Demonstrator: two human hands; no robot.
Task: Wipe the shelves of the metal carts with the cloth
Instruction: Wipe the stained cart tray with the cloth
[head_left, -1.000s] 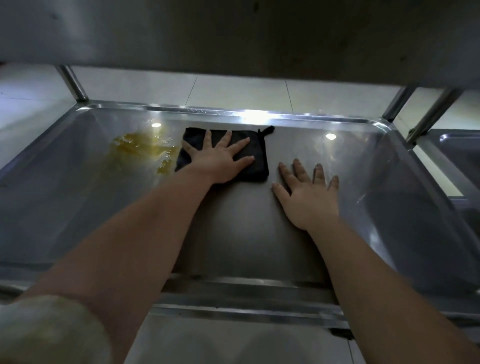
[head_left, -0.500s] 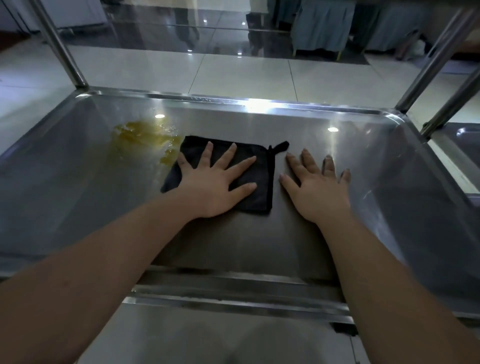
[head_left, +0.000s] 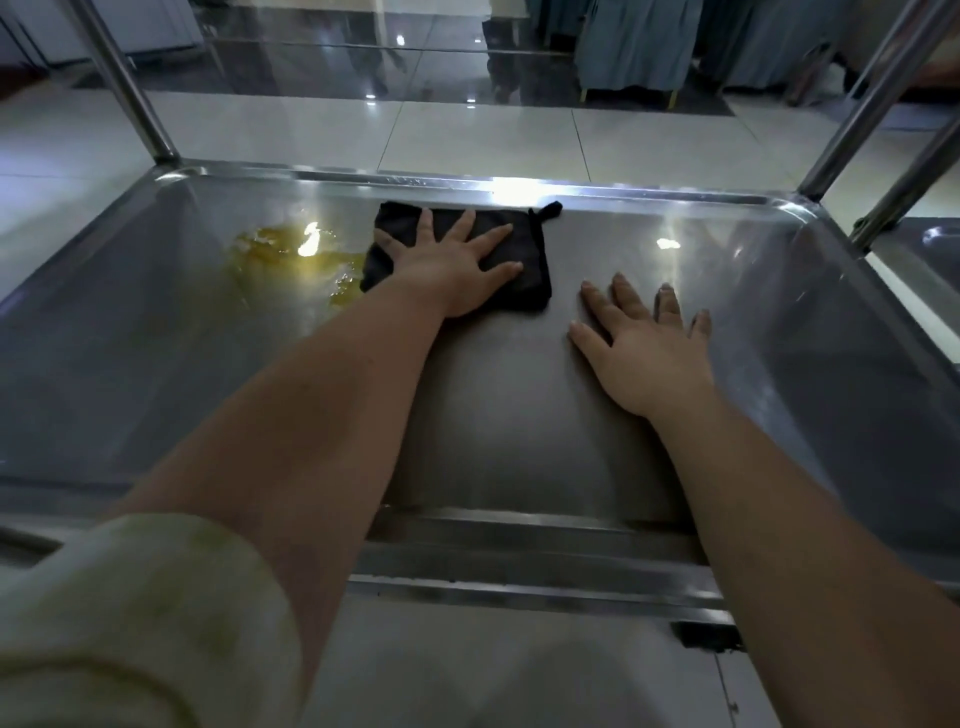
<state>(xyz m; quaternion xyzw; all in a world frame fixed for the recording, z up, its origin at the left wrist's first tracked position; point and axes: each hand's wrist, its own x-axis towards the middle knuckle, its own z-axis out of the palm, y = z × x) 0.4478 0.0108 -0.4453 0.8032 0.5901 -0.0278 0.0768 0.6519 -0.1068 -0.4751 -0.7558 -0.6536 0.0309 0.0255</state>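
since half a second ago the left hand (head_left: 452, 270) has pushed the black cloth (head_left: 537, 288) away from the person, so the cloth now lies close to the far rim (head_left: 363, 179) of the metal shelf (head_left: 519, 441). the gap between the cloth and the right hand (head_left: 644, 353) has become wider; before, the loop of the cloth was just beside the fingers of that hand.

the left hand lies flat on top of the cloth with the fingers spread and straight, pressing it down onto the shelf and not curling around it. the cloth shows on all sides of the palm, and its small loop (head_left: 548, 210) points to the far right corner. the left edge of the cloth touches a yellow spill (head_left: 291, 260), which spreads to the left on the steel.

the right hand rests flat on the bare shelf, nearer to the person than the cloth, its fingers straight and a little apart, holding nothing.

a pale rolled sleeve (head_left: 130, 613) covers the upper left arm. two upright posts (head_left: 124, 83) (head_left: 872, 98) stand at the far corners, and part of a second cart (head_left: 935, 244) shows at the right edge.
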